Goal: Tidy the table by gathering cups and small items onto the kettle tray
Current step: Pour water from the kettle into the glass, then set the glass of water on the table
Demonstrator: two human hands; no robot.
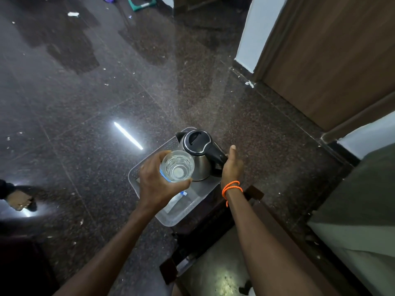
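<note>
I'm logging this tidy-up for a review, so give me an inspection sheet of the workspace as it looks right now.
Surface: grey tray carried above the dark speckled floor; dark wooden table just below it.
Job's things: steel kettle with black lid stands on the tray; clear glass, upright and empty-looking; clear plastic packet with blue print lying on the tray's near end.
Clutter: white scraps scattered on the floor.
Grippers: left hand holds the glass over the tray; right hand grips the tray's right edge beside the kettle handle, orange bands on the wrist.
Cables: nothing seen.
Surroundings: wooden door, white wall, bed edge at right.
</note>
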